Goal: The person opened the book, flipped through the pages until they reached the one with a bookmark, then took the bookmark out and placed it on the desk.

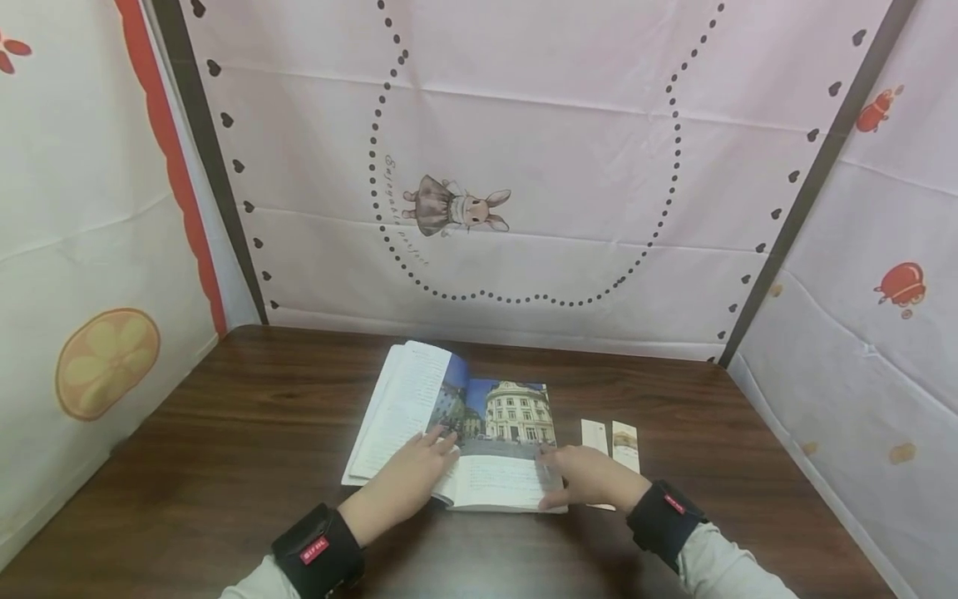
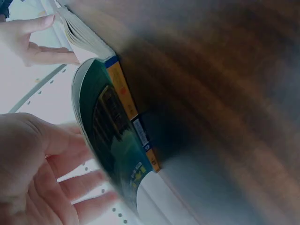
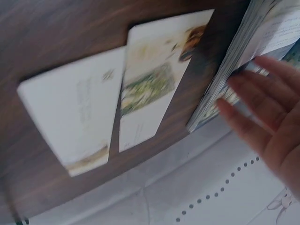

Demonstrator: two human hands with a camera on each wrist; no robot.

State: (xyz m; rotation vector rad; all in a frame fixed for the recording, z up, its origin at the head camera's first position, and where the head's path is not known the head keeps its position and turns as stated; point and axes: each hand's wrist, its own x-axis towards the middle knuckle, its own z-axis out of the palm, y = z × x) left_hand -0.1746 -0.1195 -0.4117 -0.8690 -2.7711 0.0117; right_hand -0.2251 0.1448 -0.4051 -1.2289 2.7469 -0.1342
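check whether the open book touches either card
Apart: the right wrist view shows brown tabletop between the book and nearer card; the other card lies beyond it.

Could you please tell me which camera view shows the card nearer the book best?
The right wrist view, because it shows the card close up, end to end, with nothing covering it. The head view shows it small, its middle hidden by the right hand. The left wrist view does not show it.
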